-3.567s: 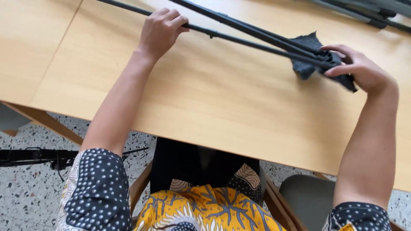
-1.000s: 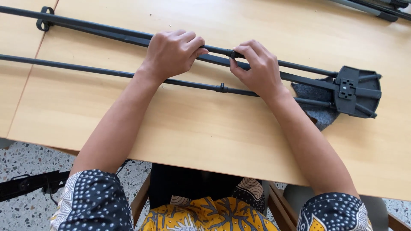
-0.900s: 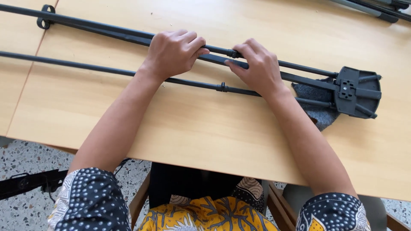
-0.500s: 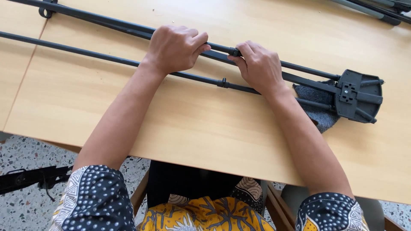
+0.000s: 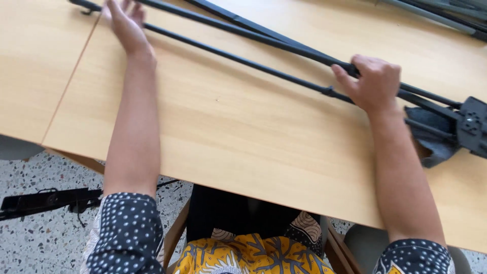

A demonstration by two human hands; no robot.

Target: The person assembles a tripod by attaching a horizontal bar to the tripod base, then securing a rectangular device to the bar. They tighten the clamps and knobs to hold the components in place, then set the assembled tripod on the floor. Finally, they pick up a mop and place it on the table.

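Note:
A folded black tripod stand (image 5: 253,40) lies slantwise across the light wooden table (image 5: 228,132), its thin legs running from the upper left to a black head bracket (image 5: 474,127) at the right edge. My right hand (image 5: 373,81) is closed around the thick leg near the bracket end. My left hand (image 5: 126,23) is stretched far to the upper left, fingers spread, resting over a thin leg by its end. A dark cloth (image 5: 431,139) lies under the bracket.
More black stand parts (image 5: 436,15) lie at the table's far right corner. A seam between two tabletops (image 5: 71,81) runs down the left side. On the speckled floor at the lower left lies another black bar (image 5: 45,200). A chair seat (image 5: 365,241) shows at the lower right.
My left hand has let go of the middle of the legs and slid far left toward their ends. My right hand has stayed gripping the thick leg, and the view has shifted.

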